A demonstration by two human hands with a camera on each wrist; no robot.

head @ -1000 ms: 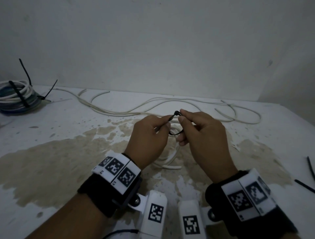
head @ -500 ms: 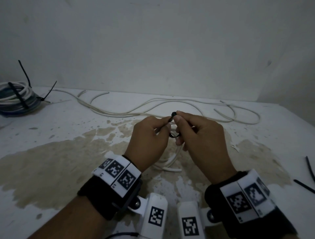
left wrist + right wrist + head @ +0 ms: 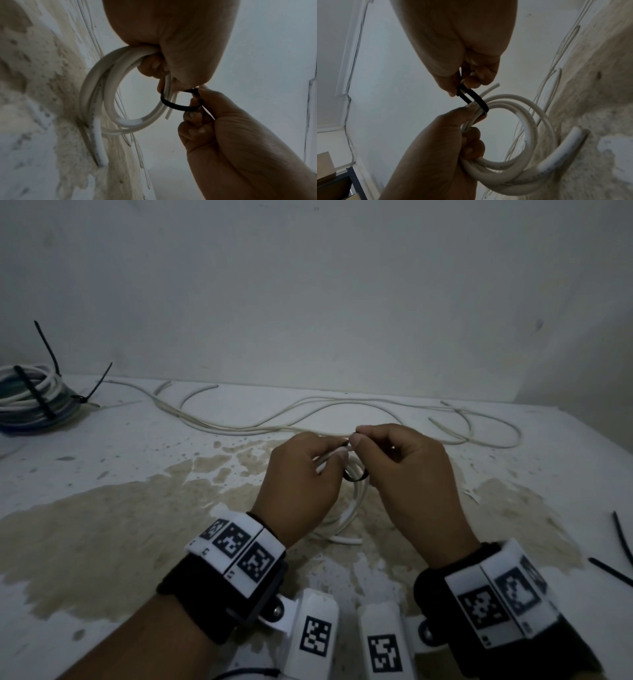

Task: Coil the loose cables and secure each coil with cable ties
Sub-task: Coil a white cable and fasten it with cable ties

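My left hand [image 3: 339,448] grips a small coil of white cable [image 3: 354,501] held just above the stained table. In the left wrist view the coil [image 3: 96,108] hangs from those curled fingers, with two cut ends sticking out. A black cable tie [image 3: 354,475] is looped round the coil's strands beside the left fingers. My right hand [image 3: 359,436] pinches the tie's joined ends between thumb and forefinger. The loop [image 3: 476,98] still stands wide of the strands, shown too in the left wrist view [image 3: 178,106].
Loose white cables [image 3: 308,412] snake across the back of the table [image 3: 102,525]. A tied coil [image 3: 30,395] with black ties sits at the far left. Spare black ties [image 3: 616,542] lie at the right edge. A wall closes the back.
Both hands, with the coil and tie, have drifted slightly down and left. The grips look the same.
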